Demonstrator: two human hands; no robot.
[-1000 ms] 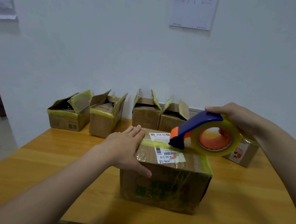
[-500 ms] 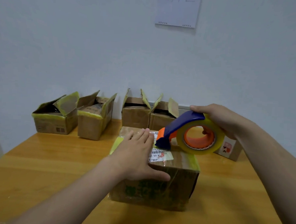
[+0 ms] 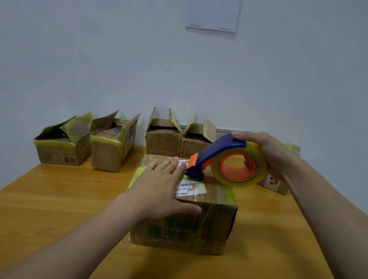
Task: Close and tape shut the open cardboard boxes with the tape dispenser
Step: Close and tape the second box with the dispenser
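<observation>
A closed cardboard box [image 3: 195, 229] with green print and a white label stands in the middle of the wooden table [image 3: 47, 207]. My left hand [image 3: 161, 189] lies flat on its top, fingers straight, thumb along the front edge. My right hand [image 3: 267, 152] grips a blue and orange tape dispenser [image 3: 226, 160] with a clear tape roll. The dispenser's blue nose touches the box top just right of my left fingertips.
Several open cardboard boxes with raised flaps stand along the back of the table: two at the left [image 3: 61, 141] [image 3: 112, 144], two in the middle [image 3: 164, 136] [image 3: 198, 140]. Another box [image 3: 276, 184] sits behind my right wrist. A paper sheet [image 3: 213, 10] hangs on the wall.
My left hand slid rightward across the box top toward the label. The dispenser came down and left until its nose met the box top. The view shifted slightly.
</observation>
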